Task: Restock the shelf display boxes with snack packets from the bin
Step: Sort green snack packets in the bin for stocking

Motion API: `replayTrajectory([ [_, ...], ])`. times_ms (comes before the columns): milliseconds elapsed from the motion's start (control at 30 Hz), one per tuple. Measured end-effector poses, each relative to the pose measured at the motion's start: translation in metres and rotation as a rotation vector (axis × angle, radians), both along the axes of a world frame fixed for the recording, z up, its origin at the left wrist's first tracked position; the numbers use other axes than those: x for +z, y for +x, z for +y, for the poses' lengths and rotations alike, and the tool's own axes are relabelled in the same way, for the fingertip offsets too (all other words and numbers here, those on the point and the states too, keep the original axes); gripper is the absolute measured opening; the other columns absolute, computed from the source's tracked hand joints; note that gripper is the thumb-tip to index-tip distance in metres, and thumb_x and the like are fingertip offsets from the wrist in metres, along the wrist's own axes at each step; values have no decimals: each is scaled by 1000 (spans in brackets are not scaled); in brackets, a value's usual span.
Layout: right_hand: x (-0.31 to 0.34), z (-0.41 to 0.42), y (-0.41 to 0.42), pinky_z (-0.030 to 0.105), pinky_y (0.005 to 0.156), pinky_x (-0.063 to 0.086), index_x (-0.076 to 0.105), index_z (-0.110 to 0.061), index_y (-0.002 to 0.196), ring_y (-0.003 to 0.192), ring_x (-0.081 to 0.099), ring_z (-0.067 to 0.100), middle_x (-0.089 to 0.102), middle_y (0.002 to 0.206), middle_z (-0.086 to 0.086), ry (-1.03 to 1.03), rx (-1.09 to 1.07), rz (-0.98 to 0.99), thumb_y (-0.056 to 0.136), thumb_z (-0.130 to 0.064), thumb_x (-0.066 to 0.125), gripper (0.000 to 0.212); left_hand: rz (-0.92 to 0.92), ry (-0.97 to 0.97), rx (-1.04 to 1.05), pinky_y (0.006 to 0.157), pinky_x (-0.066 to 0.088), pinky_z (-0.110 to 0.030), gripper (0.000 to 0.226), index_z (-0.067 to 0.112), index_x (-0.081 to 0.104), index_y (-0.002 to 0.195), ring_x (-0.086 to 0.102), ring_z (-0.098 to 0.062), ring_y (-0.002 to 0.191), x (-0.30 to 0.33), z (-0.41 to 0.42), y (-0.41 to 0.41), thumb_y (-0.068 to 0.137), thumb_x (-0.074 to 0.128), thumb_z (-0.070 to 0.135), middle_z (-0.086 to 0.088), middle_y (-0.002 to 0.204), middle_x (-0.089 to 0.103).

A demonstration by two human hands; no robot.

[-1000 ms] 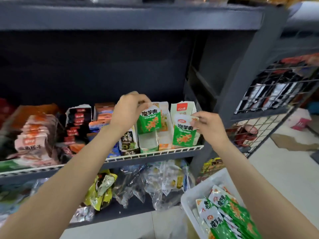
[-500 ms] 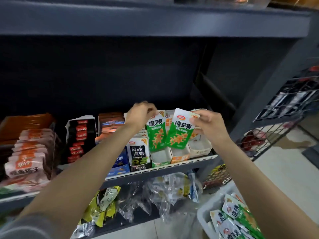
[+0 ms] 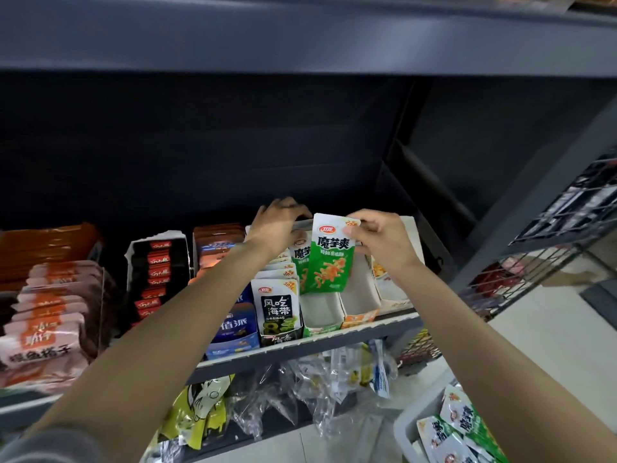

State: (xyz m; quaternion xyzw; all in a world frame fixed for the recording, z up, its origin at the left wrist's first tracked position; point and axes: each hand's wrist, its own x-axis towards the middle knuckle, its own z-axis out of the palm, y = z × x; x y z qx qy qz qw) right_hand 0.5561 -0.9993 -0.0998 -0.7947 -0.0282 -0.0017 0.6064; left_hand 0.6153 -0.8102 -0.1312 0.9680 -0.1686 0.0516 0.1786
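Grey shelf [image 3: 300,349] carries the white box [image 3: 322,312], its front half bare. Your left hand [image 3: 278,225] grips its back edge; your right hand [image 3: 377,238] pinches the green packet [image 3: 330,259] above it. Lower it upright.

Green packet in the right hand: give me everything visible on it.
The green packet is a flat, glossy pouch that looks like plastic film: white top band with a red logo and an orange corner mark, dark Chinese characters, green lower body with an orange food picture. It hangs roughly upright, slightly tilted, and looks sealed. The right hand pinches its top right corner. It sits over the green-fronted display box, in front of a matching packet already standing there. Whether its bottom edge touches the box cannot be told.
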Motion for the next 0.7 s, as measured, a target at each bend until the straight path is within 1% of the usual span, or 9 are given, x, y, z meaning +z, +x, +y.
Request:
replayTrajectory([
  [33,0,1,5,35,72,58,65,-15,87,81,67,19,67,84,12,-21,7,-6,87,-2,61,14,18,-13,-14,96,34,-36,38,21,56,125,44,-24,119,0,4,1,87,61,17,-4,125,52],
  [100,1,2,14,40,75,58,65,-16,88,86,68,24,68,89,14,-20,13,-10,87,-3,62,14,45,-68,-21,95,40,-39,34,19,60,121,49,-26,114,0,11,2,87,61,15,-6,120,55],
  [233,-6,10,31,37,75,57,65,-17,93,86,66,23,67,90,12,-95,42,6,86,-5,64,14,101,-130,-32,97,42,-39,36,16,59,122,51,-24,113,-2,21,2,86,63,16,-6,122,54],
  [333,-23,19,37,29,65,54,68,-15,88,76,63,17,66,81,6,-189,62,0,84,-5,66,11,87,-92,-39,100,38,-42,36,21,58,124,47,-23,118,-3,23,2,88,62,19,-4,126,53],
  [400,-36,22,41,25,64,46,72,-13,87,73,60,12,66,80,0,-336,67,-49,83,-7,67,8,98,-93,-40,100,39,-41,35,21,58,124,48,-22,117,-4,24,2,90,60,20,-3,126,54],
  [467,-48,24,43,24,72,43,73,-10,94,78,58,10,67,89,-1,-518,72,-115,84,-10,67,12,116,-103,-39,100,39,-37,33,21,58,124,50,-22,116,-6,26,3,91,59,21,-3,124,56],
  [500,-52,26,42,23,75,43,72,-8,98,80,57,10,69,94,2,-565,62,-125,84,-10,66,15,122,-115,-38,100,38,-35,33,20,58,124,49,-21,117,-7,27,2,92,58,21,-3,125,56],
  [600,-58,31,41,21,76,44,69,-10,106,83,56,9,68,102,3,-569,-30,-135,84,-12,67,22,98,-153,-26,103,36,-36,32,20,59,124,47,-21,119,-8,28,-3,92,57,18,-2,127,55],
  [700,-59,32,37,25,78,51,67,-13,104,85,60,9,63,102,2,-471,-103,-189,82,-12,69,22,-27,-191,-1,103,35,-40,30,19,61,121,47,-21,119,-5,23,-12,92,56,18,0,126,55],
])
